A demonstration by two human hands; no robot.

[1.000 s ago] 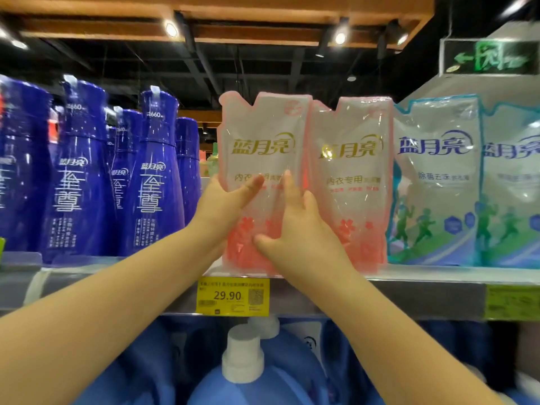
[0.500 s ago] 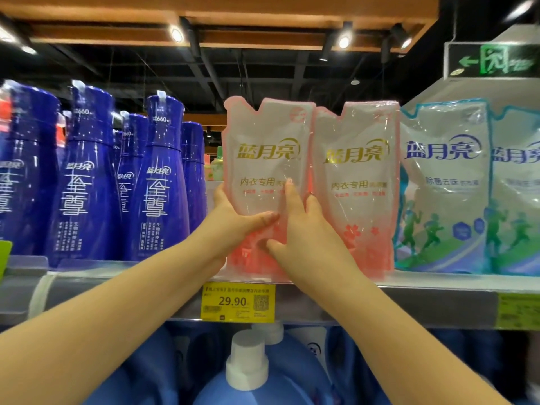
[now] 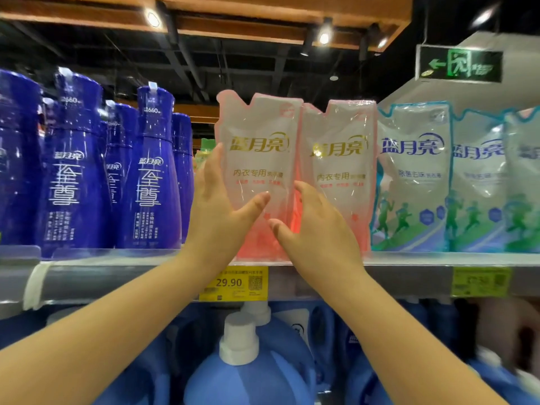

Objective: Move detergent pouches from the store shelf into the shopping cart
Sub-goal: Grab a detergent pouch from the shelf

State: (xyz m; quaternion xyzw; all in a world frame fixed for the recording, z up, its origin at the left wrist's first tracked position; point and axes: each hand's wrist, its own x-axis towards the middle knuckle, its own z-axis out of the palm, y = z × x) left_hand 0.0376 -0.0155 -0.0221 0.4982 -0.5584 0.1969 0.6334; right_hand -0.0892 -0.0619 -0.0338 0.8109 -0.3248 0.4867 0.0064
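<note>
Both hands gripped the pink pouch low down. Left hand: thumb across the front, fingers behind the left edge. Right hand: thumb in front, fingers wedged against the second pouch. Glossy crinkled film, notched top. It stood upright on the grey shelf, beside hard blue bottles.

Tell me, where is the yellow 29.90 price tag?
In the head view, the yellow price tag sticks on the shelf edge near the middle, right under the left pink pouch and above a white bottle cap.
</note>
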